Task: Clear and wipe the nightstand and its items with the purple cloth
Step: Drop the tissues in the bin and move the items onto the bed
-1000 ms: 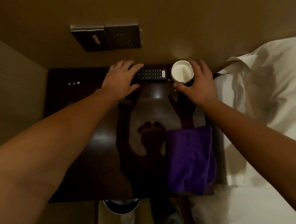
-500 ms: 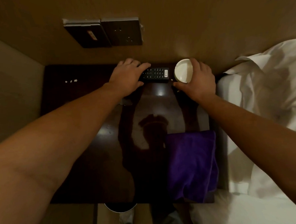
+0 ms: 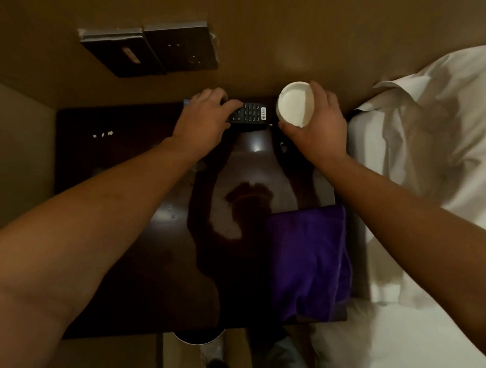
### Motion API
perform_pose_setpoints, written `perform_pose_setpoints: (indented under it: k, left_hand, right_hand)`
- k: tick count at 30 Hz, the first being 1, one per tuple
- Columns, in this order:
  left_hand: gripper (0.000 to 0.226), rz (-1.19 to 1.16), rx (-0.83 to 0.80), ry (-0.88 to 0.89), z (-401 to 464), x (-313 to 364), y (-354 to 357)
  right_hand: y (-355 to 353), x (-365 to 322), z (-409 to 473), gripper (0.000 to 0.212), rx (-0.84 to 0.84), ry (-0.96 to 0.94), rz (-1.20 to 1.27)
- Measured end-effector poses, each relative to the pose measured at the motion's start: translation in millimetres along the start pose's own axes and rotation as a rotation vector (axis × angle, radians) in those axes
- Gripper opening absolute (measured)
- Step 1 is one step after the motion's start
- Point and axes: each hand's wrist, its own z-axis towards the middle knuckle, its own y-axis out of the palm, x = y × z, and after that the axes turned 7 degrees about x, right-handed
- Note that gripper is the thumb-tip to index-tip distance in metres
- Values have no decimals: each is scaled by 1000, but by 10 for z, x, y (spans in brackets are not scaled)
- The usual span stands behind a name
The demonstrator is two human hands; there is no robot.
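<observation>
2 hands (image 3: 202, 121) (image 3: 316, 123) grip 1 remote (image 3: 249, 115), 1 cup (image 3: 295, 104).

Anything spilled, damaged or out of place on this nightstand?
Small white crumbs lie scattered on the dark nightstand near its far left side, and a few pale specks sit mid-surface. The purple cloth overhangs the near right edge. The left hand grips the remote; the right hand holds the white cup.

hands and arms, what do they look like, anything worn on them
Both arms are bare from wrist to the frame edge: no sleeves show. The left hand and right hand wear no gloves, and no watch, band or ring is visible in the dim light.
</observation>
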Motion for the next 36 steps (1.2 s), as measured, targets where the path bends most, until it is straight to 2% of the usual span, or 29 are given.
perform_pose_setpoints:
  k: [9, 21, 30, 36]
  left_hand:
    - [61, -92, 5, 59, -350, 234, -471]
    - [60, -145, 103, 420, -1172, 1038, -939]
    - [49, -306, 84, 675, -1787, 2327, -902]
    - [51, -397, -26, 869, -2376, 3416, -771]
  right_hand:
    - [-619, -41, -588, 87, 120, 60, 141]
    - [-1513, 207, -2397, 87, 317, 221, 39]
    - [-2246, 601, -4074, 91, 473, 452, -29]
    - [-2674, 916, -5209, 90, 604, 638, -76]
